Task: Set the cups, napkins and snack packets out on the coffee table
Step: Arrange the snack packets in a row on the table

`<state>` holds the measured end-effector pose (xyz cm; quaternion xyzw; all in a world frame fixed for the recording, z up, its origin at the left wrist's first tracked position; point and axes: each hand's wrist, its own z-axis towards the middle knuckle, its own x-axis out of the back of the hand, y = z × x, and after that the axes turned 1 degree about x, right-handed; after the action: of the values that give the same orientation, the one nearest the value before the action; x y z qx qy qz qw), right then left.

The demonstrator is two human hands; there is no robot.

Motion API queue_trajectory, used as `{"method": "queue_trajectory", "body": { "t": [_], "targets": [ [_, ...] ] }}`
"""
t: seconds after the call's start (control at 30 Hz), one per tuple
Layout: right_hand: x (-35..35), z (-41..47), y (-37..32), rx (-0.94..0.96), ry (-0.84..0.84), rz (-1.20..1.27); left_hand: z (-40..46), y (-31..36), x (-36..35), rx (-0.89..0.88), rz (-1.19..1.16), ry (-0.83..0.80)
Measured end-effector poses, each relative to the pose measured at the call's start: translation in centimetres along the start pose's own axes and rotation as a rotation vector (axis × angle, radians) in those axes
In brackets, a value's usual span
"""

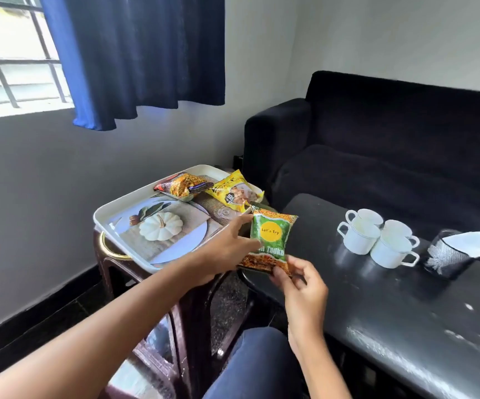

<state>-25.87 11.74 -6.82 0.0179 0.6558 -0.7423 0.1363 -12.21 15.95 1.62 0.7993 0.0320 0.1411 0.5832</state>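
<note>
Both hands on the green snack packet [271,240] between tray and table [405,312] — left hand [230,249] pinching its side, right hand [299,280] pinching its bottom corner — two packets [212,188] in the white tray [123,208], napkins [472,243] in the black holder [446,260], four cups [377,237] on the table.

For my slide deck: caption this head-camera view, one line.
Both hands, left and right, hold a green snack packet between white tray and black coffee table.

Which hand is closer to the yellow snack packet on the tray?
The left hand. It holds the green packet at its left edge, just below the yellow packet. The right hand pinches the green packet's bottom corner, farther from the tray.
</note>
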Motion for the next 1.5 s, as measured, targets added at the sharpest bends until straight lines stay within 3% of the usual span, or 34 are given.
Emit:
{"method": "queue_trajectory", "body": {
  "t": [0.27,0.43,0.53,0.63,0.9,1.13,1.3,1.5],
  "targets": [
    [2.1,-0.2,0.2,-0.014,-0.117,-0.001,0.1,-1.3,-0.7,0.097,-0.082,-0.035],
    [3.0,0.0,-0.4,-0.087,-0.24,0.075,0.2,-1.5,-0.8,0.015,-0.176,0.003],
    [3.1,0.1,-0.9,-0.165,-0.249,0.205,0.2,-1.8,-1.0,-0.066,-0.102,-0.027],
    [3.1,0.1,-1.2,-0.206,-0.202,0.256,0.4,-2.5,-1.9,-0.128,0.033,-0.078],
    [4.0,0.7,-0.4,-0.145,0.1,0.2,1.7,-4.5,-3.6,-0.081,0.263,-0.145],
    [5.9,1.6,1.0,-0.146,0.194,0.197,4.1,-5.5,-6.6,-0.116,0.353,-0.102],
    [7.3,1.9,2.8,-0.189,0.249,0.044,6.4,-7.0,-8.7,-0.043,0.288,-0.064],
    [7.5,1.8,4.7,-0.119,0.218,-0.33,7.2,-8.2,-9.8,-0.041,0.422,-0.286]
  ]
}}
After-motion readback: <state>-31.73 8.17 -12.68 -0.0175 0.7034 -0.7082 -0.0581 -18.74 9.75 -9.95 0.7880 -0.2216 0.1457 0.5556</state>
